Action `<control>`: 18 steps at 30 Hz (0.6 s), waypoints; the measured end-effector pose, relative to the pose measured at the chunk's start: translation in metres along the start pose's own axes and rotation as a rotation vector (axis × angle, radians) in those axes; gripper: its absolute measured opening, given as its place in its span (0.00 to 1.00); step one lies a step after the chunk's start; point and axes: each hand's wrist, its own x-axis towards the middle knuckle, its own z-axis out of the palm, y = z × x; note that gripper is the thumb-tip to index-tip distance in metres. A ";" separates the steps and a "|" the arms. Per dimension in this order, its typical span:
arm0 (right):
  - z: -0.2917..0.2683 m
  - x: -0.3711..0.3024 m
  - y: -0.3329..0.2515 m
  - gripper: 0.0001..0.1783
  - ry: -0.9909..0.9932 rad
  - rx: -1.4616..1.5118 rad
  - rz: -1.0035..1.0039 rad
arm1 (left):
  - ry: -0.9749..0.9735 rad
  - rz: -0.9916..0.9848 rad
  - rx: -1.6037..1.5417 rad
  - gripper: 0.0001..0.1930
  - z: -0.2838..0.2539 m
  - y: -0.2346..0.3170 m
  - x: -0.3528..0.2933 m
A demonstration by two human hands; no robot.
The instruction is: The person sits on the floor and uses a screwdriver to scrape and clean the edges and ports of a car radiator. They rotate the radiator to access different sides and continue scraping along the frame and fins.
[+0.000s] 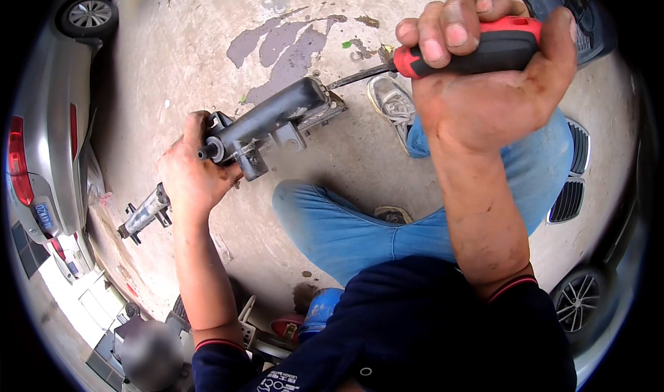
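Observation:
My left hand [190, 178] is closed around the near end of a black plastic tank, like a car radiator's end tank [273, 119], with brackets and a short pipe stub. Beyond that hand shows a narrower, dirty grey-black length [146, 213] with small tabs; the hand hides whether both are one piece. In my right hand [477, 108], raised at the upper right, is a screwdriver [508, 46] with a red and black handle. Its dark shaft points left, and the tip meets the tank's far end, by a ragged edge.
Below the tank are my knees in blue jeans [332, 222] and a grey shoe [393, 108]. Wet stains [283, 46] mark the concrete. A silver car [52, 115] stands left, black grilles [568, 198] lie right, and a blue bucket [319, 312] stands by my waist. Another car's wheel [577, 302] shows lower right.

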 end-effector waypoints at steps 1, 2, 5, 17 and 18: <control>0.012 0.000 0.006 0.28 0.121 0.032 -0.010 | 0.002 0.000 -0.002 0.34 0.000 0.000 -0.001; 0.026 0.001 0.013 0.26 0.242 0.060 -0.022 | 0.005 0.002 -0.007 0.34 0.000 0.001 -0.001; 0.028 0.005 0.019 0.29 0.379 0.066 -0.012 | 0.001 -0.003 -0.012 0.35 0.000 0.001 -0.002; 0.099 0.004 0.081 0.20 -0.151 -0.974 -0.480 | 0.226 -0.109 -0.203 0.35 -0.014 0.026 0.021; 0.098 0.007 0.080 0.20 -0.155 -0.939 -0.461 | 0.215 -0.077 -0.139 0.35 -0.012 0.020 0.020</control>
